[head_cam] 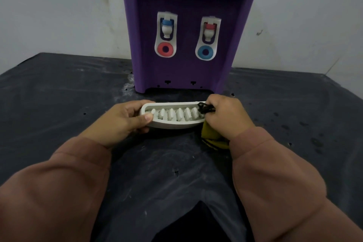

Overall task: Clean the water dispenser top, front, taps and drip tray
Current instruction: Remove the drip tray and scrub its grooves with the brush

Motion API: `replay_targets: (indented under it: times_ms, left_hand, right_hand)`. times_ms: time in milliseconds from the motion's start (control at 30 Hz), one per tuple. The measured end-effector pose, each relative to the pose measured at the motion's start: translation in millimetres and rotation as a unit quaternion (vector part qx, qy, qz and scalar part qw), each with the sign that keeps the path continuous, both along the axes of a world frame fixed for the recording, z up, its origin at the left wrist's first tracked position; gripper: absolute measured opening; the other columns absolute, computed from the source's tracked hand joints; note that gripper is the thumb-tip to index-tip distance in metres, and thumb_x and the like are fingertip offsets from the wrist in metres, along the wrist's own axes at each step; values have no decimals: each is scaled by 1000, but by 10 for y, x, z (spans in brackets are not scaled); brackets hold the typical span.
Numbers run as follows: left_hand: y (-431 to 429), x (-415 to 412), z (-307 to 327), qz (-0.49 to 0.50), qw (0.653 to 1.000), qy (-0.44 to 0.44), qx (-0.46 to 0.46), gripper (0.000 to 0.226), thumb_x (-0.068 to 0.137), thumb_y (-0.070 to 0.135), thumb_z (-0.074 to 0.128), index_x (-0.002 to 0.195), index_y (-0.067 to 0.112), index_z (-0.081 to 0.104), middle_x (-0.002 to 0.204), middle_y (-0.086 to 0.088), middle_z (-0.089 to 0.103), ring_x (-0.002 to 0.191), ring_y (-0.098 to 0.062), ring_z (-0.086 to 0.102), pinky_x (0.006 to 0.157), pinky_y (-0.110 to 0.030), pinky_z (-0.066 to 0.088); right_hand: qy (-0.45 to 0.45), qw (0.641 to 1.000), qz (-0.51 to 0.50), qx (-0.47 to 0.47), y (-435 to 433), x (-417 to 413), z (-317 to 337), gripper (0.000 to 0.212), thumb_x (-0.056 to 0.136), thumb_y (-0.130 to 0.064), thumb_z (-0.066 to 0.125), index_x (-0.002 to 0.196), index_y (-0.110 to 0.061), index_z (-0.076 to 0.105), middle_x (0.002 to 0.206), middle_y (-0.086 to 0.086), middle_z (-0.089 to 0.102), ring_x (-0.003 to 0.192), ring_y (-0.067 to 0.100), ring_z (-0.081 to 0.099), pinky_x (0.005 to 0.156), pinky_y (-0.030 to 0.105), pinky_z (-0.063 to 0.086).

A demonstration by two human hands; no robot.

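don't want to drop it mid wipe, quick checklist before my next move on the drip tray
1. The white plastic drip tray is off the purple water dispenser: ok.
2. The left hand grips the tray's left end: ok.
3. The right hand holds the yellow cloth at the tray's right end: ok.
4. Tray's ridges clean: cannot tell.
5. Tray resting on the dark table cover or lifted: cannot tell.

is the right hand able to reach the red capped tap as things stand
Probably yes. Nothing stands between the right hand, which grips the yellow cloth at the drip tray, and the red-capped tap straight ahead in the open recess of the dispenser.
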State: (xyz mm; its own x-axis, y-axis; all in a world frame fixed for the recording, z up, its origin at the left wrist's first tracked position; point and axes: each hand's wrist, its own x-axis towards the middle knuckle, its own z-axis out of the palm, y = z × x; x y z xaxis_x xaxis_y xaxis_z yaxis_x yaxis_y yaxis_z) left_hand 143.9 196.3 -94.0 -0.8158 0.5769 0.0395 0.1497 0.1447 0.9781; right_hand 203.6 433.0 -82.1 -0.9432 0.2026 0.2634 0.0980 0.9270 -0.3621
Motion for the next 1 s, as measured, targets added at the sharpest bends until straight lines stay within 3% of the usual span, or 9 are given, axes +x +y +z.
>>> replay_targets:
  times_ms: [100,267,400,567,667,733,800,1000]
  left_hand:
    - [17,13,13,-8,1000,-7,7,27,89,5,52,108,23,62,78,16,70,66,2,63,53,-8,44]
    - [20,22,15,-2,1000,-17,9,28,88,7,53,109,23,62,84,16,71,71,2,64,57,-9,47]
    - [17,13,-2,8,1000,-19,16,28,88,8,55,107,25,63,89,13,72,74,0,64,60,-12,49]
    - [15,5,-12,16,1000,-16,18,28,87,8,56,108,26,63,93,12,72,79,-2,64,63,-13,50]
    - [14,5,5,6,1000,-16,22,28,84,10,59,108,23,64,91,11,72,76,-2,65,61,-12,50]
    - [16,16,17,-9,1000,-15,25,28,81,11,64,108,21,63,90,10,72,73,-1,65,60,-11,49]
    - [23,28,24,-10,1000,-10,24,30,81,10,64,109,18,63,89,7,72,71,0,64,59,-11,48]
    - [25,23,14,9,1000,1,14,34,84,9,57,116,16,60,101,0,69,73,0,64,60,-11,48]
  right_hand:
    - [-18,999,-37,-18,133,-30,9,16,80,-12,57,93,-15,66,94,11,66,82,24,54,71,29,43]
    - [-33,996,-66,-39,259,-2,35,22,81,-15,56,98,-20,69,100,8,68,94,27,59,77,30,46]
    - [11,999,-27,-39,106,-21,-14,13,84,-20,56,89,-15,67,91,8,66,88,26,59,70,28,42]
    - [-73,996,-37,-37,80,-57,-11,30,87,-28,54,61,-15,46,62,-1,46,71,21,49,63,26,35]
    - [-85,995,-37,-47,92,-42,7,22,86,-26,53,71,-9,53,65,0,47,74,21,50,62,26,34]
    - [-38,995,-55,-76,73,-35,-16,9,85,-22,54,88,-14,55,76,1,54,77,21,52,65,26,37]
    - [7,991,-75,-109,29,-26,-35,12,86,-20,54,97,-20,51,85,5,59,79,24,55,68,30,43]
    - [-11,997,-47,-52,39,-53,-16,17,84,-17,56,96,-19,67,96,7,68,90,24,59,75,31,47]
